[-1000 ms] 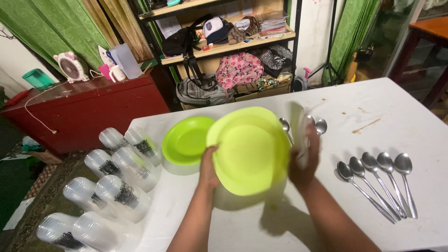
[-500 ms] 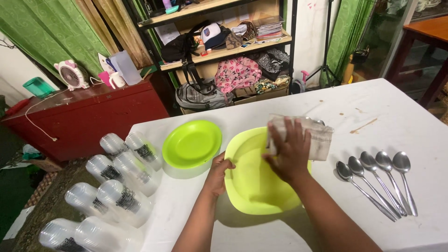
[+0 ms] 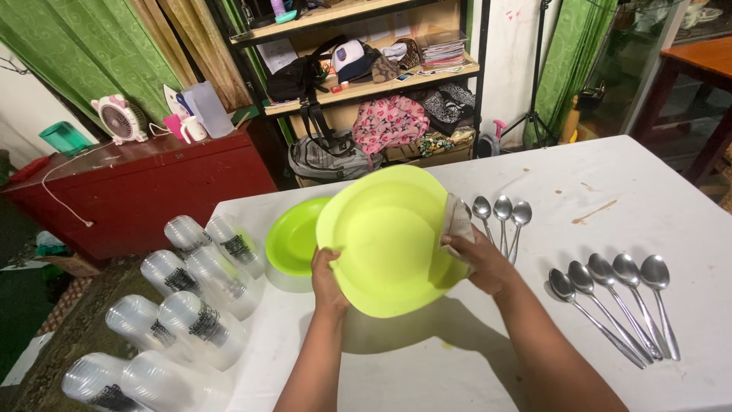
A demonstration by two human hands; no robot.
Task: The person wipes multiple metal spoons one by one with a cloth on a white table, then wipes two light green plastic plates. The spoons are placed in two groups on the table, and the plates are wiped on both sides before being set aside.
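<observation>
Lime-green plate [image 3: 381, 236] tilted up off table [image 3: 610, 183], hollow face toward camera; left hand [image 3: 329, 281] pinches lower-left rim, right hand [image 3: 482, 261] presses cloth [image 3: 457, 221] on right rim.

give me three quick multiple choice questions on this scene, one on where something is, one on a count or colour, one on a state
1. Where do the clear plastic cups lie?
A. at the table's left end
B. on the shelf
C. beside the spoons

2. How many spoons are in the group at the right?
A. three
B. five
C. seven

3. How is the lime green plate in the hands?
A. flat on the table
B. stacked on the other plate
C. lifted and tilted

Answers: 1 A, they lie on their sides in rows by the left edge. 2 B, five lie side by side. 3 C, the left hand grips its rim while the right hand presses a cloth against it.
</observation>
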